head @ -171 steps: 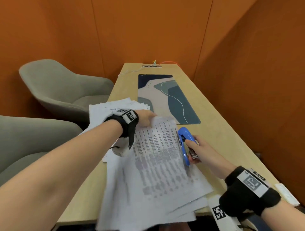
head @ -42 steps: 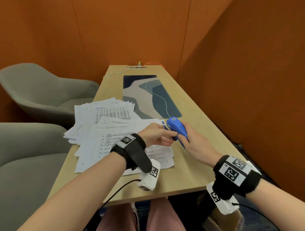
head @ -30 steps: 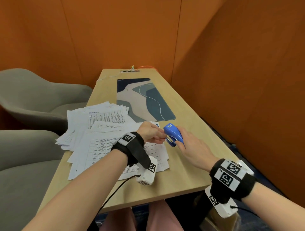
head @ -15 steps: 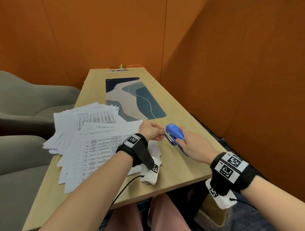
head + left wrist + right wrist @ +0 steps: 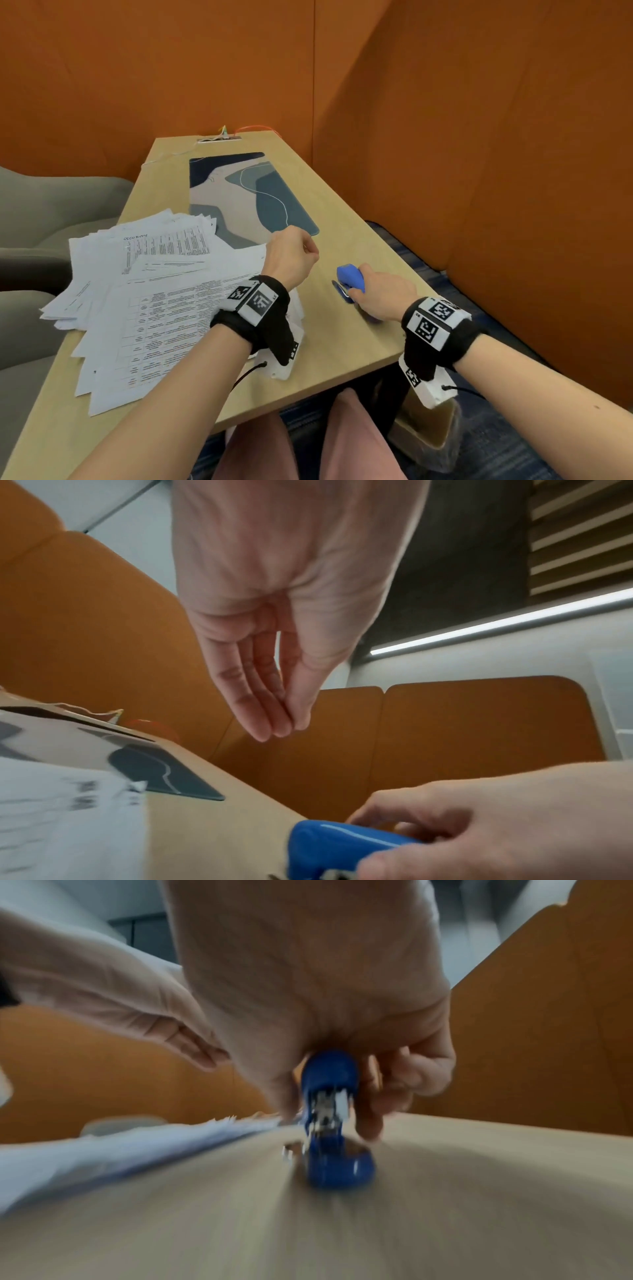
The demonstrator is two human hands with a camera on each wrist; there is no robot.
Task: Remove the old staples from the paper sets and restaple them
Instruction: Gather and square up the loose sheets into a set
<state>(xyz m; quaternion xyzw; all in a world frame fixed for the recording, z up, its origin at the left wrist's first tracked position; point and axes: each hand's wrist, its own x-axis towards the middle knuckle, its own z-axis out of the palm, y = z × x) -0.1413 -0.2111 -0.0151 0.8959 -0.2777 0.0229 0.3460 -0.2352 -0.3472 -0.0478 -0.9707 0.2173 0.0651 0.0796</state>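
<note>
A small blue plastic stapler (image 5: 350, 281) is gripped in the right hand (image 5: 383, 296), with thumb and fingers curled around its body; its metal mouth is directed away from the wrist toward the far-left, and its base is seen touching or just above the pale wooden table (image 5: 346, 339) in the right wrist view, which is blurred. The left hand (image 5: 291, 260) is raised above the table, just left of the stapler and apart from it; its fingertips (image 5: 274, 727) are drawn together against the thumb, and whether a removed staple is pinched there cannot be told. The loose white printed paper sets (image 5: 161, 301) are fanned over the left half of the table, their near-right corner lying under the left wrist, so the sheets lie to the left of the stapler's mouth and nearer to the left hand. The stapler's long axis is roughly in line with the table's length. Open tabletop is left between the papers and the stapler, and beyond it a blue and beige patterned desk mat (image 5: 246, 195) is laid. The table's right edge is close beside the right wrist, with an orange wall panel (image 5: 479, 171) beyond.
</note>
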